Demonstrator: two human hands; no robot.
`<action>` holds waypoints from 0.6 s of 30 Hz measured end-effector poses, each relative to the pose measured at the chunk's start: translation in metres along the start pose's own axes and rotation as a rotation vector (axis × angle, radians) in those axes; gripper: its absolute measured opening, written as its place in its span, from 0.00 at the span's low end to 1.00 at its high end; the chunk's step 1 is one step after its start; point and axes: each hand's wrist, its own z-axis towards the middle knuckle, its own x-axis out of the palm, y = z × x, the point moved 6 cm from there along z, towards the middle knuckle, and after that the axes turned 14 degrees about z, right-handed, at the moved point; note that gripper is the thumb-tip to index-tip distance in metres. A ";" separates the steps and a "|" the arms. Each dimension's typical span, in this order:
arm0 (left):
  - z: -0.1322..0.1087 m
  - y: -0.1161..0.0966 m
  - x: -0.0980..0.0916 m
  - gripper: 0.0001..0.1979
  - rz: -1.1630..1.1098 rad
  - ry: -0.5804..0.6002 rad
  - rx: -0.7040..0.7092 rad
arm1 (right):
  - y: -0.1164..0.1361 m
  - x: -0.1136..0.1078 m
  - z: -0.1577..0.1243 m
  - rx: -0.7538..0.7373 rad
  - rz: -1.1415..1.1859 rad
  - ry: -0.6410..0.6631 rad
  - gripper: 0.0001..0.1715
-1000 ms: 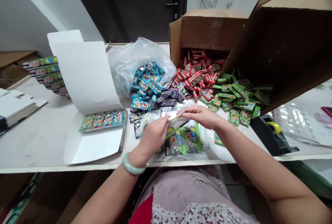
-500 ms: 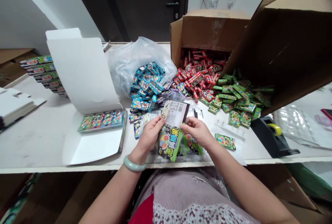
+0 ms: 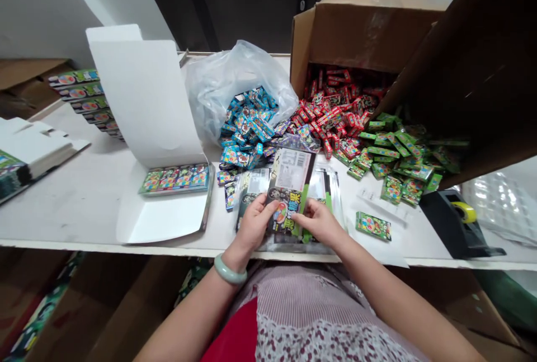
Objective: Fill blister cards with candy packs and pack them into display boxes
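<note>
Both hands hold one printed candy packet (image 3: pixel 291 183), black and green with a white label panel and barcode at its top. My left hand (image 3: pixel 254 222) grips its lower left side, thumb across the front. At its lower right edge, my right hand (image 3: pixel 319 221) pinches it between thumb and fingers. Under the packet lie similar flat packets (image 3: pixel 255 183) on clear plastic, partly hidden by the hands. A single green candy box (image 3: pixel 373 226) rests to the right of my right hand.
An open white display carton (image 3: pixel 165 222) holds a row of small boxes at left. Blue boxes (image 3: pixel 247 127) spill from a plastic bag (image 3: pixel 201 93); red boxes (image 3: pixel 335 113) fill a tipped cardboard box (image 3: pixel 377 32). Green boxes (image 3: pixel 403 152) lie near a tape dispenser (image 3: pixel 453 227).
The packet has risen flatter and slightly away from me, with my left hand now lower on it and my right hand on its lower edge. The view has shifted a little.
</note>
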 end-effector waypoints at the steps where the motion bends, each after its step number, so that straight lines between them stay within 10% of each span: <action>1: 0.000 -0.001 0.003 0.17 -0.068 0.038 -0.025 | -0.003 -0.002 -0.002 0.003 -0.027 -0.014 0.19; 12: 0.016 -0.035 0.006 0.14 -0.221 -0.047 0.056 | -0.013 0.000 -0.036 0.102 -0.051 0.144 0.15; 18: -0.007 -0.024 0.027 0.14 -0.130 0.028 0.085 | 0.031 -0.018 -0.033 -0.068 0.078 0.070 0.19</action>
